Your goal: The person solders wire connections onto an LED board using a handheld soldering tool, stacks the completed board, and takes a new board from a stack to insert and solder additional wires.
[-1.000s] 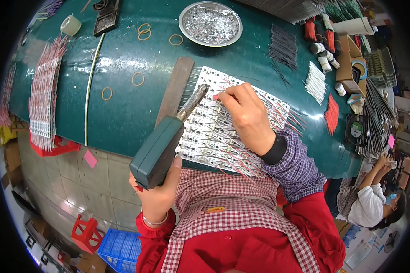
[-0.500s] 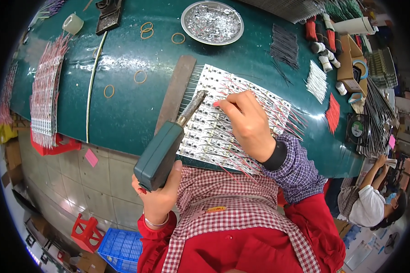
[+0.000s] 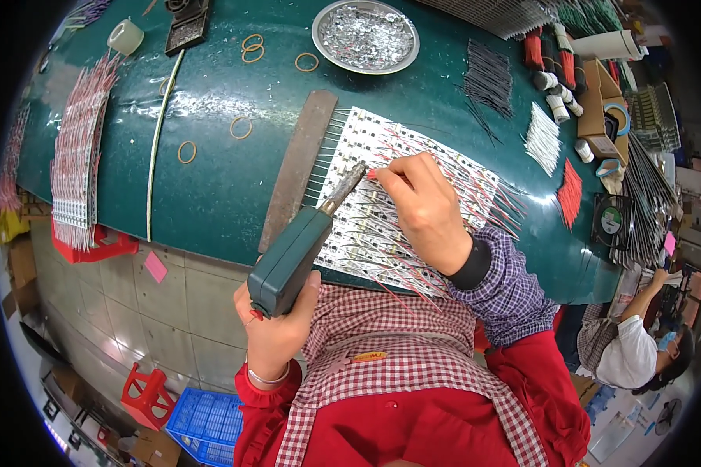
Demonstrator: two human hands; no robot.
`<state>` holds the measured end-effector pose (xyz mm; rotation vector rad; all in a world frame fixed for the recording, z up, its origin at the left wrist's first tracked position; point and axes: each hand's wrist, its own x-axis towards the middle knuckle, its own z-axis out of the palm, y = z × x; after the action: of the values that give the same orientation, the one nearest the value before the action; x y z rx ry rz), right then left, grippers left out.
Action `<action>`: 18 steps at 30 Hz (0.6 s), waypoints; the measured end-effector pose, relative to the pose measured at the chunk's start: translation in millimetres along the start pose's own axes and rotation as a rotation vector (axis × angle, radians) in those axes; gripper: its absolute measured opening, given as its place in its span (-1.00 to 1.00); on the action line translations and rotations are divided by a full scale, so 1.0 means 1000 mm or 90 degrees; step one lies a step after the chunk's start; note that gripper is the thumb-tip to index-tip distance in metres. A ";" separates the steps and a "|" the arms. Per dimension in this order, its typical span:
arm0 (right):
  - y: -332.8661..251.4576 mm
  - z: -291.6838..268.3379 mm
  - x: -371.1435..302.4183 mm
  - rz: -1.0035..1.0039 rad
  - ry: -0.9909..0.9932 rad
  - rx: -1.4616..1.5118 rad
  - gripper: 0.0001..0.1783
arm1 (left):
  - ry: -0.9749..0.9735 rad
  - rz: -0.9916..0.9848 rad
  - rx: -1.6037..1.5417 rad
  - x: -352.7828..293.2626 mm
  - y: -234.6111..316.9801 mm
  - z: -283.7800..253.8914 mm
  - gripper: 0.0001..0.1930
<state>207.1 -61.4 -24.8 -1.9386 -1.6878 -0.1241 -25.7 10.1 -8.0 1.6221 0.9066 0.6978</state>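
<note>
My left hand (image 3: 279,331) is wrapped round the green handle of a soldering gun (image 3: 292,261), whose metal tip points up and right over a white panel of circuit boards (image 3: 343,183). Rows of small black parts cover the panel, with many thin red, black and white wires lying across its right side. My right hand (image 3: 427,214) is over the panel with thumb and forefinger pinched together close to the soldering tip. What it pinches is too small to make out. Along the panel's left edge lies a flat brown bar (image 3: 297,171), with thin wire ends showing between the two.
A metal bowl of silvery scraps (image 3: 366,37) stands at the back. Bundles of black (image 3: 488,78), white (image 3: 543,138) and red wires (image 3: 569,194) lie at right. Wired boards (image 3: 79,156) and a soldering stand (image 3: 187,27) are at left. A co-worker (image 3: 635,350) sits far right.
My left hand has moved the soldering gun slightly right, bringing its tip nearer my right fingertips. My right hand has barely moved.
</note>
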 end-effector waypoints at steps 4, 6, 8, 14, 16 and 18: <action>0.000 0.000 0.001 0.002 -0.004 -0.002 -0.61 | 0.012 -0.061 -0.024 0.001 0.006 0.001 -0.83; -0.001 0.000 0.001 0.001 -0.004 -0.003 -0.61 | 0.008 -0.042 0.002 0.001 0.004 0.000 -0.82; -0.001 0.000 0.001 0.001 -0.001 0.002 -0.62 | 0.007 -0.022 -0.009 -0.002 0.001 -0.001 -0.77; -0.002 0.000 0.000 0.004 -0.005 0.000 -0.64 | 0.037 -0.025 -0.022 -0.012 -0.010 -0.005 -0.70; -0.002 0.000 0.000 0.006 -0.006 -0.006 -0.64 | 0.039 -0.010 -0.012 -0.013 -0.010 -0.006 -0.69; -0.002 0.000 0.001 0.003 -0.010 -0.007 -0.64 | 0.037 0.014 0.013 -0.013 -0.010 -0.006 -0.69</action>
<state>205.3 -60.8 -23.8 -1.9564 -1.6958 -0.1170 -39.2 3.0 -15.9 1.6391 0.9421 0.7563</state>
